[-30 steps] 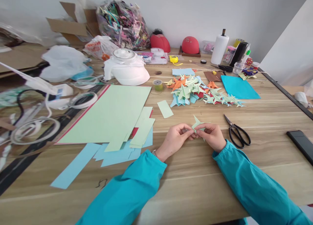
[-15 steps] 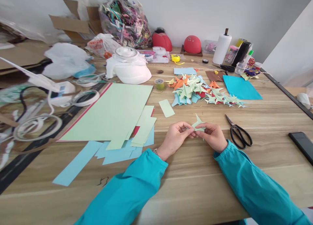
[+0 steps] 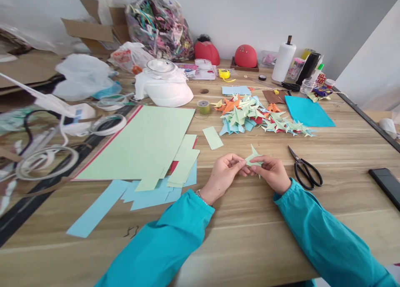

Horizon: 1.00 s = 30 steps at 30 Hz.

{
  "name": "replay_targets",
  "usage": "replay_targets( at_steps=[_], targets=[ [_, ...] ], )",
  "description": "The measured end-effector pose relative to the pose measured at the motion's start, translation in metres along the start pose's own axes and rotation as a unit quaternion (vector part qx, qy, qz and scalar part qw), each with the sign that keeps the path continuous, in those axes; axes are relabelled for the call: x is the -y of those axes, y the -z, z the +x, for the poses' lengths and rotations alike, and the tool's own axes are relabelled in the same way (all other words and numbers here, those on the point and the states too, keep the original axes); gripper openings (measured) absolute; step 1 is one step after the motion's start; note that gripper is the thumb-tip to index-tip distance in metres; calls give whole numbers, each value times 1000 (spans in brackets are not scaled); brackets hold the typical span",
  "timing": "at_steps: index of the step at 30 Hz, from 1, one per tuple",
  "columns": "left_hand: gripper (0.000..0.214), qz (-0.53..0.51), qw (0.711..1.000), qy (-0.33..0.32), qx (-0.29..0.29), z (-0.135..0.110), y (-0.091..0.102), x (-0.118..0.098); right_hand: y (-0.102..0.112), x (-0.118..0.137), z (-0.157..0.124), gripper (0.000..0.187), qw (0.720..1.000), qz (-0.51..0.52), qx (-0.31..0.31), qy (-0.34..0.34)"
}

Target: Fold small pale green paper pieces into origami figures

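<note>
Between both hands is a pale green folded-paper piece [image 3: 253,156] with pointed tips, one of them sticking up. My left hand [image 3: 225,174] pinches its left side between thumb and fingers. From the right, my right hand [image 3: 272,173] grips the same piece, thumb and index finger closed on it. The fingers cover part of the folds. Just beyond lies a flat pale green paper strip [image 3: 213,138]. Black-handled scissors [image 3: 304,168] rest to the right of my right hand. Farther back is a heap of folded-paper pieces [image 3: 239,115] in green, orange, blue and red.
Large pale green sheets [image 3: 140,143] lie at left, with blue paper strips [image 3: 96,208] in front. A spool of thread [image 3: 204,107] stands near the heap. A turquoise sheet [image 3: 309,111] lies behind, a phone [image 3: 386,187] at the right edge. Tape rolls [image 3: 46,163] clutter the far left.
My left thumb and fingers have shifted slightly on the green folded paper, showing a little more of it. Both hands stay in nearly the same place.
</note>
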State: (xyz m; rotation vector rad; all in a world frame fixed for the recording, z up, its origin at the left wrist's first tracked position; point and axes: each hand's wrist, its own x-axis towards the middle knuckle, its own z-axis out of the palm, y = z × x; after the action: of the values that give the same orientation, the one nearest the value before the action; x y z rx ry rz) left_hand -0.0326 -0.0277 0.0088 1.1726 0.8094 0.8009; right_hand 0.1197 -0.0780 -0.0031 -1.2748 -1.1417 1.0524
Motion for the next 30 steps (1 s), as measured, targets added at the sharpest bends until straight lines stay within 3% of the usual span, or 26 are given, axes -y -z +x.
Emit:
replay_targets(
  at_steps=[30],
  targets=[
    [23,-31,999,20,10,2,2,-1,-1,0,-1,26,997,79,4,-16]
  ],
)
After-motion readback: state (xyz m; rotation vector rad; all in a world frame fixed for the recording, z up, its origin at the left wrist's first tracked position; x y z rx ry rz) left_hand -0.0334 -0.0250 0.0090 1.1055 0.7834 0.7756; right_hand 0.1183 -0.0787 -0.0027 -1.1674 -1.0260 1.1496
